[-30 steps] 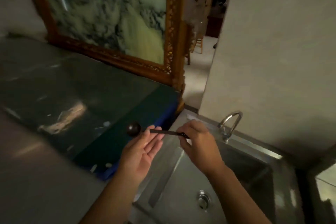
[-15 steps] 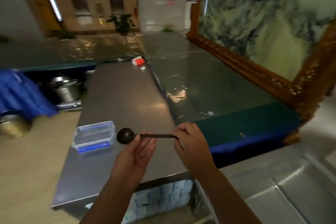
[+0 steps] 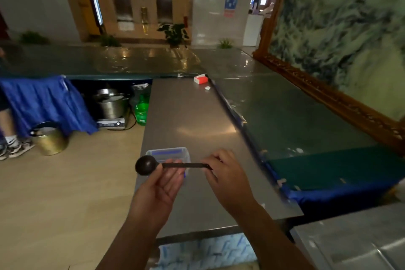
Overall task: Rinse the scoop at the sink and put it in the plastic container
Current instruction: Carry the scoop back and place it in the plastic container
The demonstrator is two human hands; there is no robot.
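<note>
A dark scoop (image 3: pixel 145 165) with a round bowl and a long flat handle is held level over the steel counter. My right hand (image 3: pixel 228 180) pinches the handle's end. My left hand (image 3: pixel 158 193) lies palm up under the handle near the bowl, fingers spread, touching it. A clear plastic container with blue trim (image 3: pixel 168 153) sits on the counter just behind the scoop, partly hidden by it and my left fingers. The sink's steel surround (image 3: pixel 350 245) shows only at the lower right corner.
The steel counter (image 3: pixel 188 120) runs away from me, with a small red and white box (image 3: pixel 201 79) at its far end. A green glass-topped table (image 3: pixel 291 116) and a framed painting (image 3: pixel 341 35) stand to the right. Pots, a green bottle (image 3: pixel 141 112) and blue cloth lie left.
My view has swung left from the sink to the steel counter. The scoop and both hands now sit right in front of the plastic container, with the same hold.
</note>
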